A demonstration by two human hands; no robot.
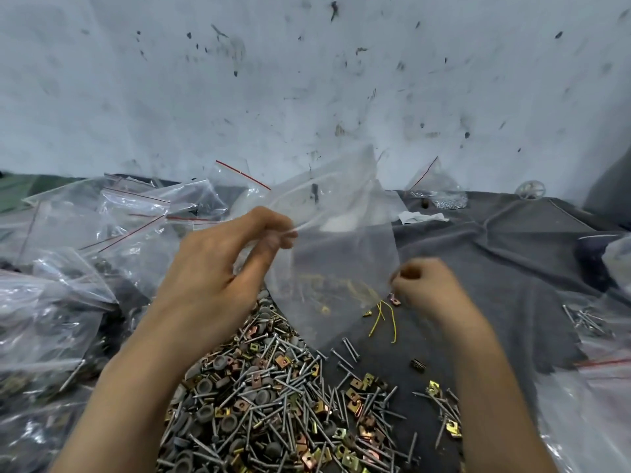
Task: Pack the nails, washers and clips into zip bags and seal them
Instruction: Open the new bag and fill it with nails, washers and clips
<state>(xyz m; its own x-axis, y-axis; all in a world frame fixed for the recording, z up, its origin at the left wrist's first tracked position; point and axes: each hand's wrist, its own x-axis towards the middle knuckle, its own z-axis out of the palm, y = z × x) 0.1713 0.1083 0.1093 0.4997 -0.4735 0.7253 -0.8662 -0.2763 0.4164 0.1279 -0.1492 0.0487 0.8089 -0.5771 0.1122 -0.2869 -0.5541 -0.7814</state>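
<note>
My left hand pinches the upper left edge of a clear zip bag and holds it up above the table. My right hand is curled at the bag's lower right corner with a small clip at its fingertips; motion blur hides whether the fingers also hold the plastic. Below both hands a heap of nails, grey washers and brass clips is spread over the grey cloth.
Filled and empty zip bags with red seal strips pile up at the left. More bags lie at the right edge, one with nails. A small bag of parts stands at the back, against a stained white wall. Yellow wires lie near the heap.
</note>
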